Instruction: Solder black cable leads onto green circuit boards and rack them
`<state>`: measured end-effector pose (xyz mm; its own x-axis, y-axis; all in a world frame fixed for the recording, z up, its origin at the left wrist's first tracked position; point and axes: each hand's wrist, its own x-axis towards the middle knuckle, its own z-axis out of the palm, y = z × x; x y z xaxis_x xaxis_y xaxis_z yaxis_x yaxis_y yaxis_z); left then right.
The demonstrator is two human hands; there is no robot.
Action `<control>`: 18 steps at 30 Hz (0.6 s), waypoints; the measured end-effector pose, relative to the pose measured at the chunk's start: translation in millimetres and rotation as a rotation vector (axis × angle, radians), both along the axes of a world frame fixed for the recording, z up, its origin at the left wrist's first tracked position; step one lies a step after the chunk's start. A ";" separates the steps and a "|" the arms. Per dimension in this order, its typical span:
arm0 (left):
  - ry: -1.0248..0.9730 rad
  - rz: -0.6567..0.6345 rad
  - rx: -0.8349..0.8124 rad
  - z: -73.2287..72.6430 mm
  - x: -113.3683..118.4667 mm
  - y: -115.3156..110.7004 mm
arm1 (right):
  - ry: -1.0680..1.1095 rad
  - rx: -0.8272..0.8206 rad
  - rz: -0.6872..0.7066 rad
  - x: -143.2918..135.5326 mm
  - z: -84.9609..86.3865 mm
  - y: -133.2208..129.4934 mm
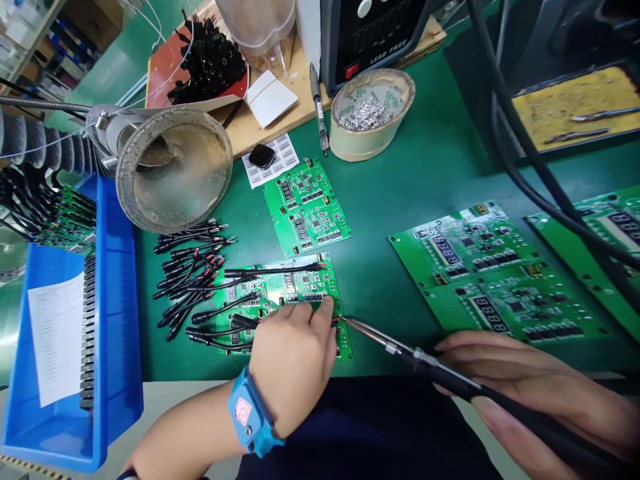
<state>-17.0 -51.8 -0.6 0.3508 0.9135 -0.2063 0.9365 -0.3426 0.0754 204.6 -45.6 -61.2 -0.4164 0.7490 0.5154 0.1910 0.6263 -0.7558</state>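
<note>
My right hand (520,387) grips a soldering iron (425,360), its tip angled left to the edge of a green circuit board (327,280). Beside that tip, a short red wire end (335,321) shows past the fingers of my left hand (295,347). The left fingers press a short black cable (244,322) down on the board; most of its length is hidden under the hand. Another black cable (275,271) lies across the board above my fingers. A blue wrist strap (253,413) circles the left wrist.
Several black cables (187,280) are heaped left of the board. A blue bin (117,320), a round fume hood (175,170) and an oval tub of solder bits (373,133) stand around. More boards (490,267) lie right, under hanging black cords (530,147).
</note>
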 end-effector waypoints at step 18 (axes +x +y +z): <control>-0.077 -0.101 0.076 -8.7 -8.7 1.7 | -0.026 -0.030 -0.018 2.5 -2.7 -7.8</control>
<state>-25.7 -50.1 -9.3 0.4537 0.8847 -0.1067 0.8894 -0.4422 0.1159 207.1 -53.4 -63.9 -0.4158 0.7713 0.4819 0.2222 0.6000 -0.7685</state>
